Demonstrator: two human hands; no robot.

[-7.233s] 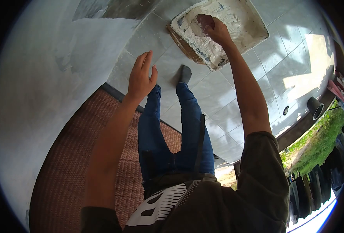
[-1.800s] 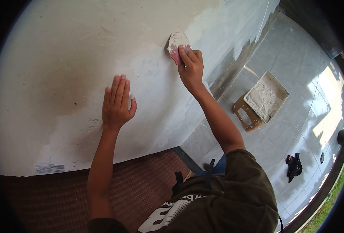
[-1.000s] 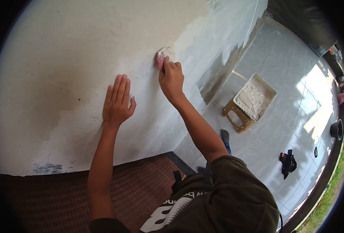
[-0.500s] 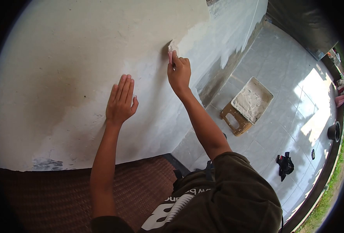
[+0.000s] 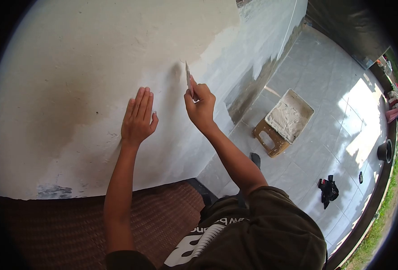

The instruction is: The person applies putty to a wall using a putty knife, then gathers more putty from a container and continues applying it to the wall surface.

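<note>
Right hand, fingers curled, pinches the scraper by the wall — likely light, stiff, best gripped at its pink end. Left hand lies on the wall — fingers straight, empty.

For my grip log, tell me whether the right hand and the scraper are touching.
Touching: the head view shows the right hand gripping the lower part of the scraper, whose upper edge sticks out of the grasp.
</note>
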